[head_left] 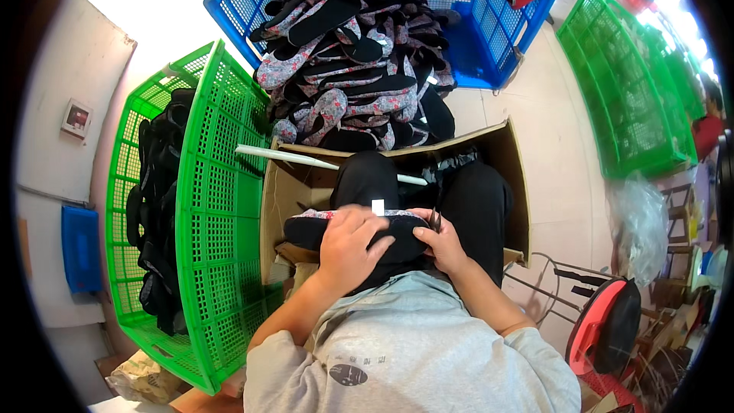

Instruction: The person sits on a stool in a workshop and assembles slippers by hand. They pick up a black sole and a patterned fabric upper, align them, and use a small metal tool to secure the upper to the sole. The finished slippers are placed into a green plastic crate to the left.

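Across my lap lies a slipper (304,231) with a black sole and a pink-and-grey floral edge. A small white tag (378,206) sticks up from its far edge. My left hand (350,246) is over the middle of it, fingers bent on the floral edge and thumb toward the sole; the fingers are slightly blurred. My right hand (442,242) grips the slipper's right end between thumb and fingers. Dark pointed thread snips (435,219) stand up from that same hand; their handle is hidden.
An open cardboard box (514,183) surrounds my knees, with a white strip (306,159) across it. Ahead stands a blue crate (489,46) with piled floral slippers (336,69). A green crate (222,214) of black items is at left, green crates (627,84) at far right, a red-and-black stool (600,325) at lower right.
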`<act>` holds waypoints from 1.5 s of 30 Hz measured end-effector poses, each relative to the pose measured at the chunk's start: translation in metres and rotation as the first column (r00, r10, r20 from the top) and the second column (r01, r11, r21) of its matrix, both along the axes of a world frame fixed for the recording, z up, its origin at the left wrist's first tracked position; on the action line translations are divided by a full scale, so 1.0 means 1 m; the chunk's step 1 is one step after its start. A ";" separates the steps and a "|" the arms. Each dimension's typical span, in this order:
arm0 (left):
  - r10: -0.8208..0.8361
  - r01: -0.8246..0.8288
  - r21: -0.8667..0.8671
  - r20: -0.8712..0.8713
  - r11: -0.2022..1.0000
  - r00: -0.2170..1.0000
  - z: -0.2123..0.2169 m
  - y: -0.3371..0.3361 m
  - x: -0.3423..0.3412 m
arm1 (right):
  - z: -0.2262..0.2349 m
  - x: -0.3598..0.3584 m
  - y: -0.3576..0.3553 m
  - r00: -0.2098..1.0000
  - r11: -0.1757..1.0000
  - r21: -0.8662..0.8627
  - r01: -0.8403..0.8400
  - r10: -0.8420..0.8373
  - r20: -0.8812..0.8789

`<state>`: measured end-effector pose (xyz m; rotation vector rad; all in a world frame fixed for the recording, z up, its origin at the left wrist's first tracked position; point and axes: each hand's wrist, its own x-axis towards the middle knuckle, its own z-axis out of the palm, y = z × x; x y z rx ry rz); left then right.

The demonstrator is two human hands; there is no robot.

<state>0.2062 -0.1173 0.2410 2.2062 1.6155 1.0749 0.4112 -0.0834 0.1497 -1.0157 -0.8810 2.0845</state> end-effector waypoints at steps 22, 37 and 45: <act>0.096 -0.036 -0.216 0.273 0.976 0.957 -0.053 0.042 -0.003 | 0.005 -0.007 0.004 0.974 0.986 -0.136 0.096 -0.065 0.217; 0.098 -0.042 -0.188 0.302 0.981 0.948 -0.055 0.037 0.005 | 0.021 0.014 0.033 0.948 0.882 0.458 -0.109 -0.046 0.314; 0.040 -0.047 0.037 0.185 0.998 0.982 -0.026 0.030 -0.006 | 0.031 0.011 0.028 0.860 0.863 0.399 -0.311 0.076 0.504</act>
